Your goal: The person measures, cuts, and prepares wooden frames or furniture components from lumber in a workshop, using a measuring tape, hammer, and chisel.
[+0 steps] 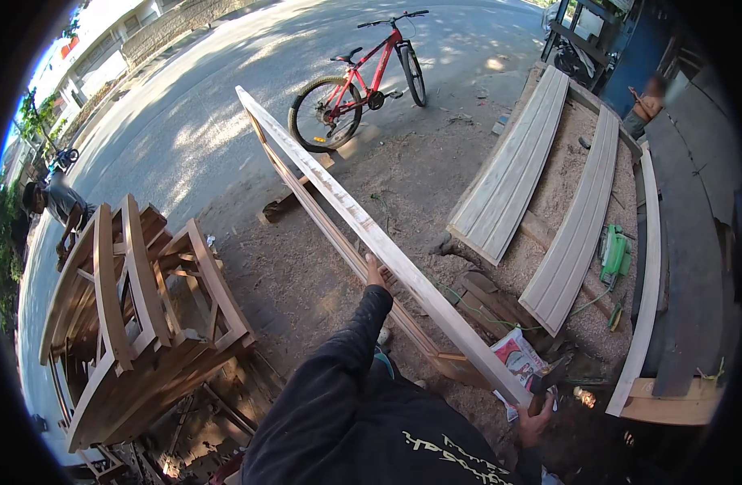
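Note:
A long wooden frame point(363, 218) stands on edge in front of me, its pale, planed upper edge running from far left to near right. My left hand point(376, 273) is closed on its side about midway, the thumb up and the other fingers partly hidden. At the near end, my right hand point(534, 422) is closed round the frame's corner. A dark piece point(549, 377) shows just above the right hand; its kind is unclear. Under the near end lies a printed bag point(520, 356), partly covered by the wood.
Curved wooden frames point(128, 275) are stacked at left, with a person point(62, 208) behind them. A red bicycle point(371, 81) stands beyond. At right, grooved panels point(577, 218) and a green power tool point(615, 252) with its cord lie on a shavings-covered surface. Another person point(650, 103) sits far right.

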Available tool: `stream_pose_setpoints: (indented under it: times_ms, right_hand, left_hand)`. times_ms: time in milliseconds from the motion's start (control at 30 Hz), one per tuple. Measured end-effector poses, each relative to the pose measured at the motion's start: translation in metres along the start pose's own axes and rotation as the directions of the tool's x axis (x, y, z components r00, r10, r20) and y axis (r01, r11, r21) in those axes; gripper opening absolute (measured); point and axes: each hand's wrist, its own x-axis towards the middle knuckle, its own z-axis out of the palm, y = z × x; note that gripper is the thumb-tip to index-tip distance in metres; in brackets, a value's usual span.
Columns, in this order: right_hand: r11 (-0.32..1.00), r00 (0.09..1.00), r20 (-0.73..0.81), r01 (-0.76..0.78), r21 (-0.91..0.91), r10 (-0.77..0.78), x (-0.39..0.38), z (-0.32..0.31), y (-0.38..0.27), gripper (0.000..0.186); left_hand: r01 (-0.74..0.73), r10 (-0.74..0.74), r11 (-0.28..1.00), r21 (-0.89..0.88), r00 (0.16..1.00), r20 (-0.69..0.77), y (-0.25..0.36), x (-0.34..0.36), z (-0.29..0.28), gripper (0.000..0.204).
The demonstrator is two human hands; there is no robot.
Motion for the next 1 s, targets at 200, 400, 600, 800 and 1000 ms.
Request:
stream_pose_setpoints:
  times_ms: [200, 400, 600, 800, 1000]
  right_hand:
    - [0.979, 0.989, -0.056, -0.14, -0.146, 0.134, -0.007, 0.004, -0.041, 0.058]
    - [0.973, 0.922, -0.386, -0.062, -0.223, -0.03, -0.038, -0.008, -0.026, 0.052]
    - [0.983, 0.979, -0.18, -0.123, -0.14, 0.096, -0.044, -0.007, -0.07, 0.045]
    - [0.954, 0.959, -0.282, -0.058, -0.296, -0.03, -0.065, 0.017, -0.005, 0.042]
    - [0.904, 0.961, 0.019, -0.251, -0.346, 0.274, -0.015, -0.009, -0.11, 0.039]
  left_hand:
    - [-0.226, 0.238, 0.936, -0.271, 0.971, 0.011, -0.035, 0.017, 0.048, 0.087]
    - [-0.414, 0.419, 0.895, -0.164, 0.908, -0.004, -0.033, 0.041, 0.053, 0.087]
    - [-0.376, 0.39, 0.889, -0.261, 0.921, 0.002, -0.016, 0.022, 0.053, 0.086]
    - [-0.332, 0.334, 0.913, -0.237, 0.942, -0.034, -0.024, 0.017, 0.083, 0.085]
    - [-0.241, 0.24, 0.965, -0.105, 0.971, -0.026, -0.001, -0.002, 0.05, 0.077]
